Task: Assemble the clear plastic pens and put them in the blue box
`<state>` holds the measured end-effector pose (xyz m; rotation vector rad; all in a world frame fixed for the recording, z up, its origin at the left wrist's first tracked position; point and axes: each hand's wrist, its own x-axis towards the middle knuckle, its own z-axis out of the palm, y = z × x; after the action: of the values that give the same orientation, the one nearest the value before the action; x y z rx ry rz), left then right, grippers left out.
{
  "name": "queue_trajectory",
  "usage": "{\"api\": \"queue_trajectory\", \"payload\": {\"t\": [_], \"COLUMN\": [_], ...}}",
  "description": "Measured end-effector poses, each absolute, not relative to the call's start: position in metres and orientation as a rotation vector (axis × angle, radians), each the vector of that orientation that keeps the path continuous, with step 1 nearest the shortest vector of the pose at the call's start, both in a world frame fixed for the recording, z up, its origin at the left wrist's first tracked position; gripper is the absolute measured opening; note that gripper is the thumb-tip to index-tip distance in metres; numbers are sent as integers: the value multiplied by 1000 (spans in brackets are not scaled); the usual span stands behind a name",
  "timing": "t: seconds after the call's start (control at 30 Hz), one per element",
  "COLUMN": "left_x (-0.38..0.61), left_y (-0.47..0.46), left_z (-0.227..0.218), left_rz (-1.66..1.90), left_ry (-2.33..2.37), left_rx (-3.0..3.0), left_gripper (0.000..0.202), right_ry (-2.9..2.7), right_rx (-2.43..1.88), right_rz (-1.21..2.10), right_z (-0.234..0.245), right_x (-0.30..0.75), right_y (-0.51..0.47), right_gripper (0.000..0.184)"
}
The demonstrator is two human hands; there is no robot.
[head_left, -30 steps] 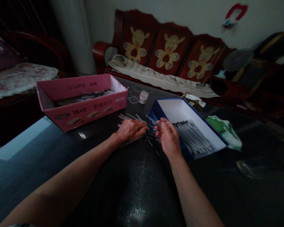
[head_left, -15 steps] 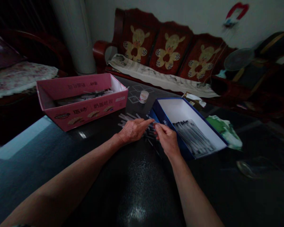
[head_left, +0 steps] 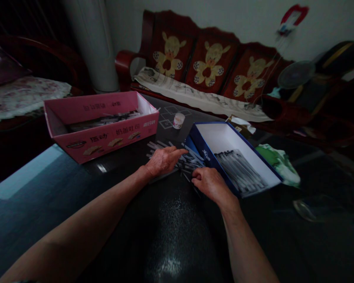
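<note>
1. Slender pale and dark sticks (head_left: pixel 194 157) lie loosely piled on the tabletop (head_left: pixel 171 224) between your hands.
2. Your left hand (head_left: pixel 163 160), index extended, hides some; your right hand (head_left: pixel 211 182) curls its fingers; whether either grips anything, one cannot tell.
3. A blue box (head_left: pixel 236 135) flanks your right hand; a pink box (head_left: pixel 110 135) stands left, a cup (head_left: pixel 178 121) behind.

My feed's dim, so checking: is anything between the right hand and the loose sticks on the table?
Nothing visible is: the right hand sits at the near right edge of the loose sticks. The left hand covers part of them farther left; the blue box stands just beyond their right side.
</note>
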<state>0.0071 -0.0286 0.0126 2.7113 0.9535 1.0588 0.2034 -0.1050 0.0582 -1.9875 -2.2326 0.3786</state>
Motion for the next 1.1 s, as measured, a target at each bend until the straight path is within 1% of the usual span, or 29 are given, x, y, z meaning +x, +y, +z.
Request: {"api": "queue_trajectory", "payload": {"t": [0.13, 0.2, 0.33, 0.4, 0.53, 0.63, 0.87, 0.93, 1.03, 1.1], "left_x": [8, 8, 8, 8, 8, 9, 11, 11, 11, 11], "left_y": [-27, -26, -26, -26, -28, -29, -31, -32, -33, -33], "left_z": [10, 9, 10, 11, 13, 13, 14, 15, 15, 15], "left_rz": [1122, 1167, 1242, 1247, 1240, 1228, 1183, 1169, 1154, 1158], "left_ry": [909, 873, 808, 800, 788, 772, 743, 744, 746, 748], "left_rx": [2698, 2677, 2615, 2604, 2616, 2620, 2613, 2614, 2609, 2603], "left_gripper": [34, 35, 35, 32, 29, 29, 27, 27, 27, 28], "right_ry": [-2187, -2067, -1807, -1775, -1666, -1518, -1329, -1272, -1212, -1215], "right_rx": [-1974, -1873, -1546, -1461, -1465, -1466, -1345, -1312, -1260, -1253], "right_rz": [331, 363, 534, 547, 644, 798, 1016, 1078, 1123, 1094], "right_z": [53, 57, 66, 65, 50, 40, 39, 39, 36, 33], "right_x": [206, 207, 205, 203, 201, 200, 192, 190, 189, 189], "right_y": [-102, -100, -96, -94, -89, -86, -86, -86, -86, -85], "right_gripper": [13, 13, 26, 26, 21, 23, 28, 27, 25, 26]}}
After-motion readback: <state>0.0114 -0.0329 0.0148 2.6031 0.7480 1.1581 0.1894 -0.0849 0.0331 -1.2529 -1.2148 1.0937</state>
